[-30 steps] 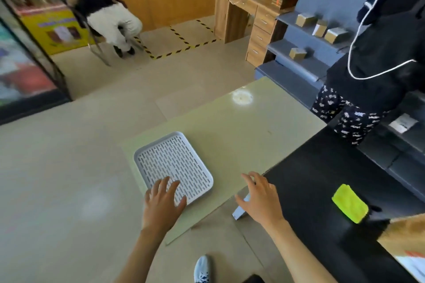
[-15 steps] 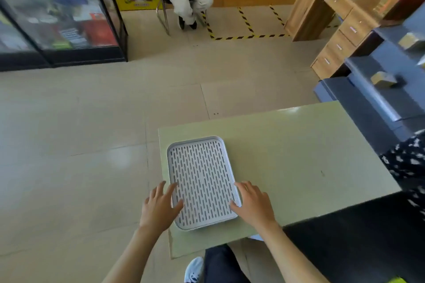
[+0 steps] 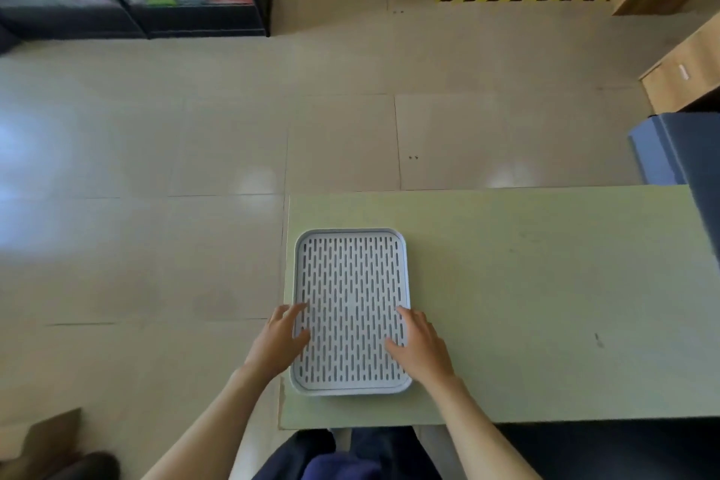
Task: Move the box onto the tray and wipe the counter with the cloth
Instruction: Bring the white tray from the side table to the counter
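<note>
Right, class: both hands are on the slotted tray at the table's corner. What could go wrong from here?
1. The tray sits close to the table's left and near edges; a push from the left hand or right hand might slide it off.
2. Its slots could let small things fall through.
3. Neither box nor cloth is in view, so both must be found first.

I've got bare green table point(image 3: 545, 304) right of the tray point(image 3: 350, 236), wide enough for a hand. A dark blue cabinet point(image 3: 685, 152) crowds the far right corner.
</note>
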A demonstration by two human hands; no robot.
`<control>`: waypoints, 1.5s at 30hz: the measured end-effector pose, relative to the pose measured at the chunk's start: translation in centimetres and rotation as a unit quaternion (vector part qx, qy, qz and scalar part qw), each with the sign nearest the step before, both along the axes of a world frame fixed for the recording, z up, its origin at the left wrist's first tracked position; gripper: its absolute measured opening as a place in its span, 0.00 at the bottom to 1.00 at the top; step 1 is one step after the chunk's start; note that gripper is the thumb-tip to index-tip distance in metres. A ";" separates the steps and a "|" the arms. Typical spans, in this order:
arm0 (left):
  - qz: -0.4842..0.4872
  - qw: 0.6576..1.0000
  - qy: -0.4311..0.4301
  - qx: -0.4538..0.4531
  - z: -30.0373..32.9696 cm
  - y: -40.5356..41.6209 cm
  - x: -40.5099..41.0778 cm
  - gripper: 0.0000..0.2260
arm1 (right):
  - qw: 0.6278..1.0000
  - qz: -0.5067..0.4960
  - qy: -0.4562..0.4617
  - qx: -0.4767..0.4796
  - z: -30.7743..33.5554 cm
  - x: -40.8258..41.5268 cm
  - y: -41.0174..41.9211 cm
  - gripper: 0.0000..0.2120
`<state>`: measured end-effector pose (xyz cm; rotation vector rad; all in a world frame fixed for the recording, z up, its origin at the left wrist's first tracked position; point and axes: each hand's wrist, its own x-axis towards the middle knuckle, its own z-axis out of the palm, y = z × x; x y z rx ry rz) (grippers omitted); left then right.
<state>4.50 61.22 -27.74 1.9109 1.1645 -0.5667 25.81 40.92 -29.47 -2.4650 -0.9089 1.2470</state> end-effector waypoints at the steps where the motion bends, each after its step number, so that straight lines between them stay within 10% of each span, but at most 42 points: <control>1: 0.011 1.000 0.000 -0.010 -0.1 -0.3 0.2 0.27 | 1.000 -0.015 0.016 0.010 -0.3 -0.1 0.0 0.33; 10: 0.271 0.950 -0.115 -0.100 -0.4 -1.4 0.9 0.20 | 0.959 -0.237 0.124 0.096 -0.8 -0.3 1.0 0.20; 19: 0.312 0.928 -0.202 -0.034 0.5 -3.5 0.4 0.23 | 0.920 -0.320 0.135 0.181 2.1 -2.3 1.0 0.19; 32: 0.226 0.917 -0.326 -0.041 4.8 -8.6 -2.5 0.13 | 0.848 -0.437 0.017 0.298 7.0 -10.9 -7.4 0.16; 45: 0.029 0.933 -0.343 -0.110 8.6 -20.8 -3.7 0.23 | 0.689 -0.644 -0.032 0.332 10.5 -22.2 -23.0 0.20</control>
